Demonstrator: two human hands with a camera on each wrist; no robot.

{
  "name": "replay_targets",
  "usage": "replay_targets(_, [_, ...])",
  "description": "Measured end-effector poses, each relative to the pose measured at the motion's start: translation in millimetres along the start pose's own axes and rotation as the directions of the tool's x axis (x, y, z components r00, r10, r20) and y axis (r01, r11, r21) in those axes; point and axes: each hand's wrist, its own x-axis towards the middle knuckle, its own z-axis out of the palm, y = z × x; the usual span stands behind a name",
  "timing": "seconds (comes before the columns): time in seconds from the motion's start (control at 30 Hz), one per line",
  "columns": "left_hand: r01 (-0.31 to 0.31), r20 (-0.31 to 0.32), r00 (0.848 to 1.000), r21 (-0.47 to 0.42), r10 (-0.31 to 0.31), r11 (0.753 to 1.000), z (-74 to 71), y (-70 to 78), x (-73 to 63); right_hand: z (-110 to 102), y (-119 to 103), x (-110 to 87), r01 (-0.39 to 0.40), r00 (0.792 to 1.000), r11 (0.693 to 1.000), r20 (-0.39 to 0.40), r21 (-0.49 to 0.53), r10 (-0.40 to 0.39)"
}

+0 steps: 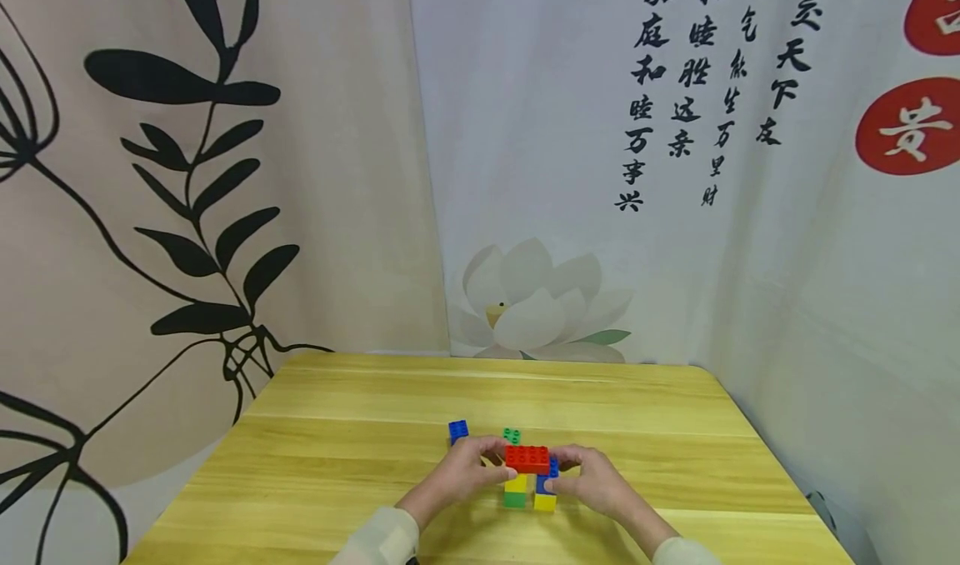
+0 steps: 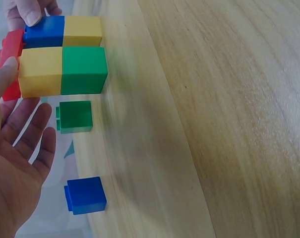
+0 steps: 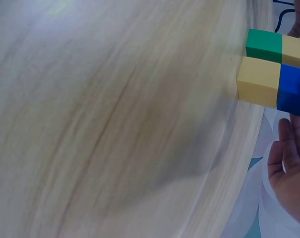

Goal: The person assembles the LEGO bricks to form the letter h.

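Note:
A long red toy building block (image 1: 527,459) lies across the tops of two short stacks. The left stack is a yellow block (image 1: 515,483) on a green block (image 1: 514,500); the right one is a blue block (image 1: 542,485) on a yellow block (image 1: 545,502). My left hand (image 1: 467,475) holds the red block's left end, thumb in front. With its thumb on the front, my right hand (image 1: 597,483) grips the blue block. Some blue studs show right of the red block. Whether the red block is pressed fully down, I cannot tell.
Behind the stacks stands a single green block (image 1: 512,435). Another blue block (image 1: 458,429) stands farther left, just beyond my left hand. All are on a wooden table (image 1: 360,415), with a printed curtain (image 1: 525,173) behind its far edge.

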Motion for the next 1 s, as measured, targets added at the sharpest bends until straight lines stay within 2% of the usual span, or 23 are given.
replay_targets(0.33, [-0.015, 0.002, 1.0, 0.013, 0.015, 1.0, -0.8, -2.7, 1.5, -0.2, -5.2, 6.2, 0.028, 1.0, 0.998, -0.001, 0.05, -0.028])
replay_targets(0.7, [-0.013, -0.003, 1.0, 0.021, 0.013, 1.0, 0.3, -1.3, 1.1, 1.4, -4.6, 5.5, 0.023, 1.0, 0.999, 0.019, 0.047, -0.024])
replay_targets(1.0, [-0.016, 0.001, 1.0, 0.014, 0.016, 1.0, 0.3, -1.8, 1.9, 0.7, -6.0, 5.9, 0.034, 0.999, 0.998, 0.001, 0.054, -0.034])
